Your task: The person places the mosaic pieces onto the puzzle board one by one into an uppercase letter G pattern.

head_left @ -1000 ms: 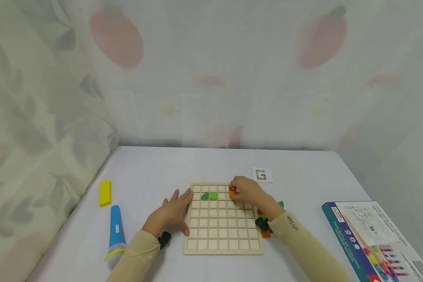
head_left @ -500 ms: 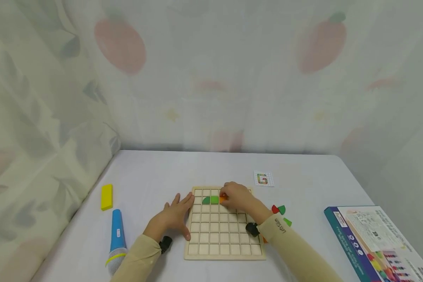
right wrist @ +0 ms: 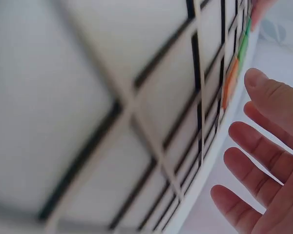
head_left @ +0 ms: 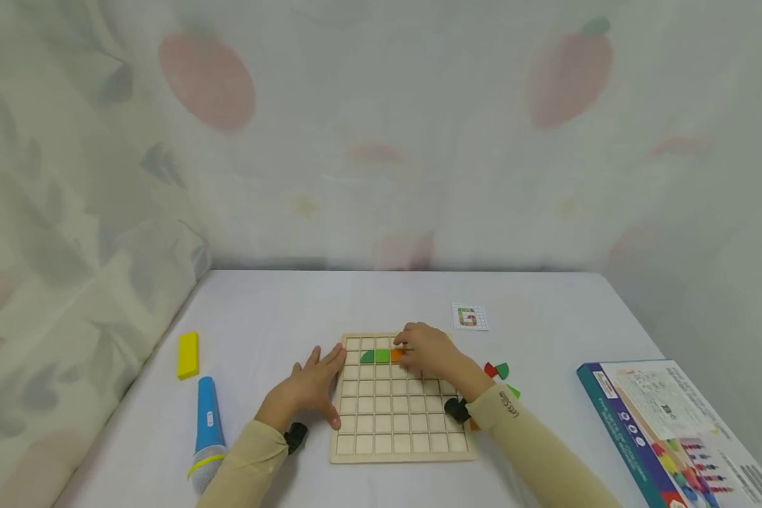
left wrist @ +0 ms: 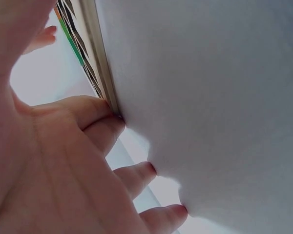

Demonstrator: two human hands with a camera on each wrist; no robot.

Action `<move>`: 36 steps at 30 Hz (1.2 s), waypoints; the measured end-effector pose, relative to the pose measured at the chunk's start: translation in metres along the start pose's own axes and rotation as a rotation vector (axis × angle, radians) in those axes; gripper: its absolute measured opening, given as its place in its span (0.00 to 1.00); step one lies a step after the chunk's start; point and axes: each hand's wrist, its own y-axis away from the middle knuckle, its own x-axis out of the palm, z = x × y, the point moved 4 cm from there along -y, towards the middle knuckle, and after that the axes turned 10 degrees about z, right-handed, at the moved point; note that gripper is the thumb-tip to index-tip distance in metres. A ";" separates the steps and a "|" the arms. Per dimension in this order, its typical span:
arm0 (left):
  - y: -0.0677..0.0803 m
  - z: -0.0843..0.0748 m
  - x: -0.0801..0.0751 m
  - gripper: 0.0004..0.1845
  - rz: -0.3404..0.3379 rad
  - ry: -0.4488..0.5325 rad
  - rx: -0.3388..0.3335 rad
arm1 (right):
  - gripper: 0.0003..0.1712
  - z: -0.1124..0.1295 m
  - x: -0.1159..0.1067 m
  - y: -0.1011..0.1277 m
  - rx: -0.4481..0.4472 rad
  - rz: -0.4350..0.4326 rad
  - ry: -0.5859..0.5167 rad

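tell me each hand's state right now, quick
Left hand: open, touching the left edge of the wooden board.
Right hand: open, holding nothing, near the orange piece.

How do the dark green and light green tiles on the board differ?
Outline: the dark green tile has a curved upper-left edge; the light green tile is square.
Shade: the dark green tile is deeper; the light green tile is brighter.
Neighbours: the dark green tile is at the row's left end; the light green tile sits between it and the orange tile.
Shared: both lie in the same row of the board.
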 end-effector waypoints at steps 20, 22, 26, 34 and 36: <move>0.006 0.011 -0.005 0.71 0.006 0.007 -0.012 | 0.18 -0.070 -0.027 0.089 0.230 -0.103 -0.047; 0.007 0.010 -0.005 0.71 0.005 0.014 -0.003 | 0.17 -0.076 -0.026 0.097 0.258 -0.106 -0.053; 0.009 0.010 -0.001 0.71 0.017 0.027 0.012 | 0.17 -0.085 -0.019 0.112 0.320 -0.091 -0.071; 0.009 0.015 0.000 0.71 -0.001 0.001 0.015 | 0.16 -0.093 -0.011 0.125 0.357 -0.107 -0.098; 0.010 0.015 -0.001 0.71 0.002 0.003 0.017 | 0.16 -0.095 -0.009 0.126 0.362 -0.102 -0.110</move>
